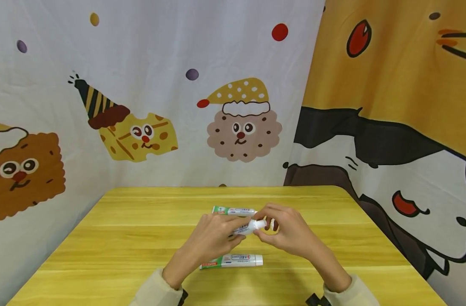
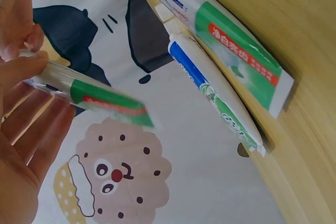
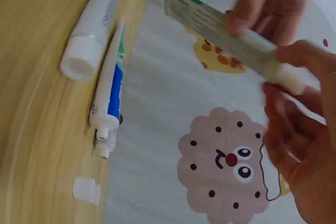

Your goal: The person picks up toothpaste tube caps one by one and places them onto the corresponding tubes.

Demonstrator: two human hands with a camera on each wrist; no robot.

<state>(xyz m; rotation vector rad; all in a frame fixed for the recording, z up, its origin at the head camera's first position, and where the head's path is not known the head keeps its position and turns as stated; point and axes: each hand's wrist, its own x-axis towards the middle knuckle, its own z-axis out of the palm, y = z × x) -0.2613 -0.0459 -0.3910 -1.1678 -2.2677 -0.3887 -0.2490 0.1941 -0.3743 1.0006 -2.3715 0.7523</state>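
Observation:
Between both hands, raised over the table, is a toothpaste tube (image 1: pixel 245 228) with a green, red-lettered end. My left hand (image 1: pixel 217 233) holds its body between thumb and fingers. At the other end my right hand (image 1: pixel 286 229) pinches the white cap (image 3: pixel 290 78), which sits on the tube's neck. A capped toothpaste tube (image 1: pixel 243 260) lies nearer on the table, below the hands. Farther off lies a blue-and-white tube (image 3: pixel 110 95) with a bare nozzle, and a second bare nozzle (image 3: pixel 105 148) shows right beside it.
A loose white cap (image 3: pixel 85 190) lies on the tabletop near the bare nozzles. The yellow wood-grain table (image 1: pixel 141 238) ends at a back edge against a white curtain (image 1: pixel 149 55) printed with cartoon biscuits. An orange cartoon curtain (image 1: pixel 401 76) hangs on the right.

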